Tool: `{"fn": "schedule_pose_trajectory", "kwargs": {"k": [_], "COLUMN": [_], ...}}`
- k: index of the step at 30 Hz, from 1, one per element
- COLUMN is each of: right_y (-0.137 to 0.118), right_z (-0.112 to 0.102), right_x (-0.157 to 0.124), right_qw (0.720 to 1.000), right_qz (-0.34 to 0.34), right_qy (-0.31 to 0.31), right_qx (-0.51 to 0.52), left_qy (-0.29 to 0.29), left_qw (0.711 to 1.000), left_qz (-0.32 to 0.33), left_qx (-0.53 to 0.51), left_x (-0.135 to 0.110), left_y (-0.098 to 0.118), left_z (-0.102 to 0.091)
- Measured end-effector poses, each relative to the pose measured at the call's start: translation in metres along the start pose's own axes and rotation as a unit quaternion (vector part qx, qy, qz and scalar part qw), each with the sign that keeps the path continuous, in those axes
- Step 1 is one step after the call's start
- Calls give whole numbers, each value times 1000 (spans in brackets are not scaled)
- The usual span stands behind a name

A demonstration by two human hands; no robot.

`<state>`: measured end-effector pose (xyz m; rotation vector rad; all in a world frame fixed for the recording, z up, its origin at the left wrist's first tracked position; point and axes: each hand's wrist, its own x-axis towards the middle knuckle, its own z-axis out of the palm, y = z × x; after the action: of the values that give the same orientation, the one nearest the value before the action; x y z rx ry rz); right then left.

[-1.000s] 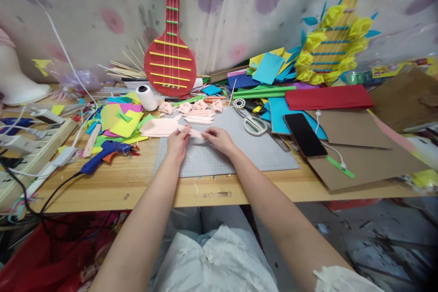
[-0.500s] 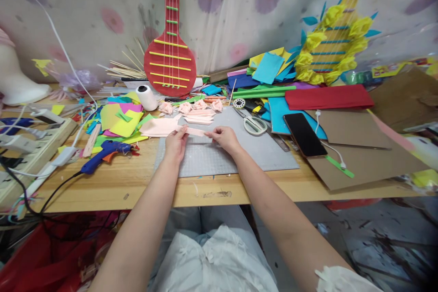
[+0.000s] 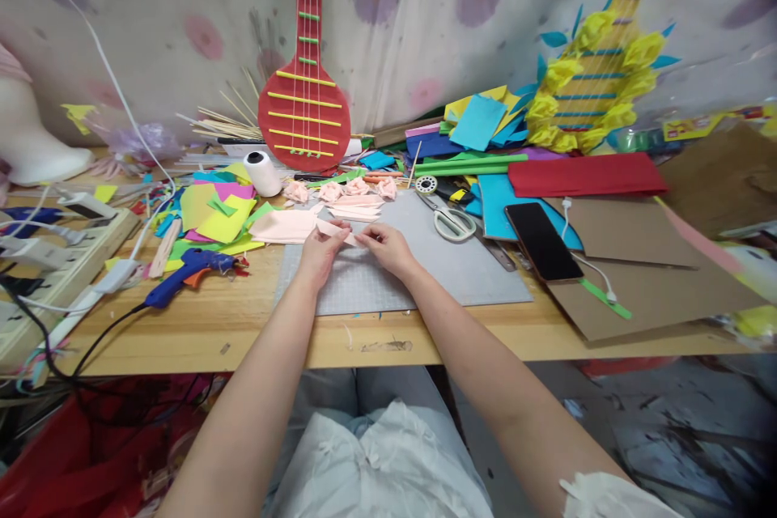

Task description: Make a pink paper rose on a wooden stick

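Note:
My left hand (image 3: 323, 249) and my right hand (image 3: 387, 248) are close together above the grey cutting mat (image 3: 418, 279). Between them is a pale pink paper strip (image 3: 337, 232), pinched in the fingers of both. Just beyond my hands lie more folded pink strips (image 3: 355, 208) in a stack. Left of that stack is a wider pink sheet (image 3: 282, 227). Several pink paper roses (image 3: 331, 192) stand in a row behind the stack. Scissors (image 3: 453, 222) rest on the mat to the right of my right hand.
A blue glue gun (image 3: 193, 271) lies at left, its cord running toward a power strip (image 3: 66, 275). A phone (image 3: 542, 241) lies on brown cardboard (image 3: 655, 295) at right. Behind stand a red paper lute (image 3: 303, 117) and a yellow flowered one (image 3: 588, 97).
My right hand has moved left, nearer my left hand. The pink strip, stretched between them before, now shows a shorter span and its left end sticks up over the left fingers.

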<state>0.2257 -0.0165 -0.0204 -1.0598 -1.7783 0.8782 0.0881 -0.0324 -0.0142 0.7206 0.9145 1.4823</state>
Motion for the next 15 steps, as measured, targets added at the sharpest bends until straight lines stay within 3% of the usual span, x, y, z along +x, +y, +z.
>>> {"fn": "schedule_pose_trajectory", "kwargs": {"k": [6,15], "right_y": [-1,1], "right_z": [2,-7], "right_x": [-1,-4], "right_qw": [1000,999], "right_qz": [15,36], "right_qy": [-9,4], "right_qx": [-8,6], "left_qy": [38,107], "left_qw": [999,992], "left_qz": [23,33], "left_qx": [27,-49], "left_x": [0,3], "left_y": [-5,2], "left_z": [2,2]}}
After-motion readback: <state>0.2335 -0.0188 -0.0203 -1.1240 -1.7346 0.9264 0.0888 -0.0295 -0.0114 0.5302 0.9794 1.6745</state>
